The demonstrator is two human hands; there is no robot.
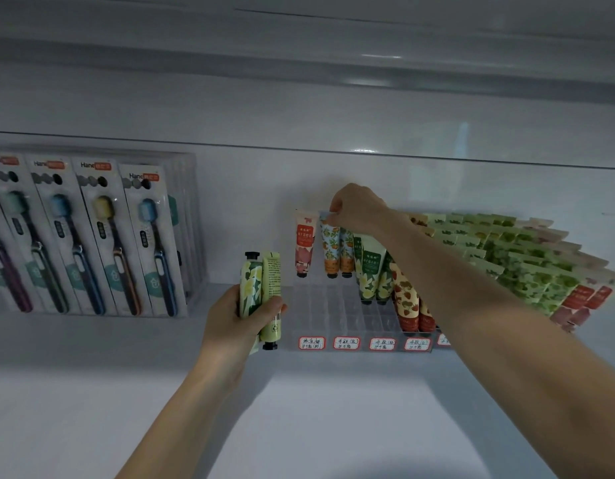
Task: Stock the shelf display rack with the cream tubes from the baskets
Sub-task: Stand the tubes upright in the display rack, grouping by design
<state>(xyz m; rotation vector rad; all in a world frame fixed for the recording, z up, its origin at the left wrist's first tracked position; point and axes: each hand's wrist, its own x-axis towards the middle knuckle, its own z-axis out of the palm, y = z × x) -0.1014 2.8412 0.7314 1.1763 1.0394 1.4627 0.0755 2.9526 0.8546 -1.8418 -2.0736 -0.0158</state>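
Our right hand pinches the crimped top of an orange-patterned cream tube at the back of the clear display rack. Just left of the rack, our left hand grips two yellow-green tubes; toothbrush packs stand farther left.

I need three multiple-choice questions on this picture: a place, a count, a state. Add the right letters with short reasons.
1. Where do the toothbrush packs stand? A) left of the clear rack B) right of it C) on top of it
2. How many tubes does the left hand hold? A) one B) two C) four
3. What does the right hand do? A) lies flat B) holds a toothbrush pack C) pinches an orange-patterned tube
Key: 1A, packs stand at the left; 2B, two yellow-green tubes in its grip; 3C, it grips the tube's crimped top.
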